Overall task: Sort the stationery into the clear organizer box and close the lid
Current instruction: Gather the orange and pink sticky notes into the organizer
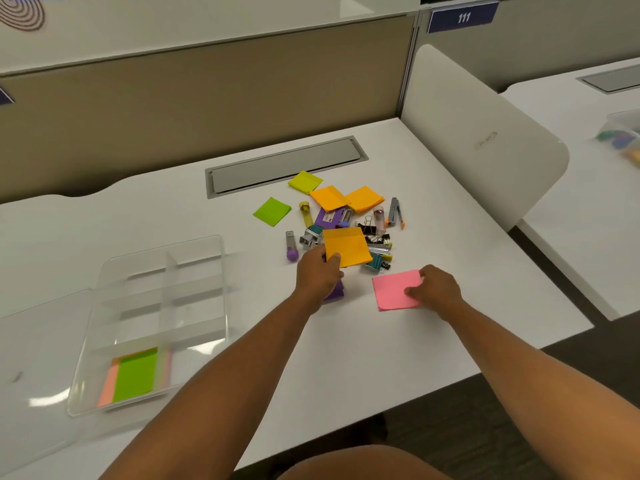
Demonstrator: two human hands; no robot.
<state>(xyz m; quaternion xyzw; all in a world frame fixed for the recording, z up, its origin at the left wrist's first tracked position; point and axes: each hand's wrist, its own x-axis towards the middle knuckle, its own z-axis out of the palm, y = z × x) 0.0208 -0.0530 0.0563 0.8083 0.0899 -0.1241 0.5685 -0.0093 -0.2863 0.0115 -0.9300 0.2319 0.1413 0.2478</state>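
Two sticky-note pads are being gathered: an orange pad (pixel 346 251) is pinched in the left hand (pixel 318 271), a pink pad (pixel 396 289) under the right hand (pixel 436 287). Next, carrying left to the clear organizer box (pixel 221 306) seems called for.

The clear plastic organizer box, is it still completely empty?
No, the clear plastic organizer box already holds green, orange and pink sticky notes in its nearest compartment.
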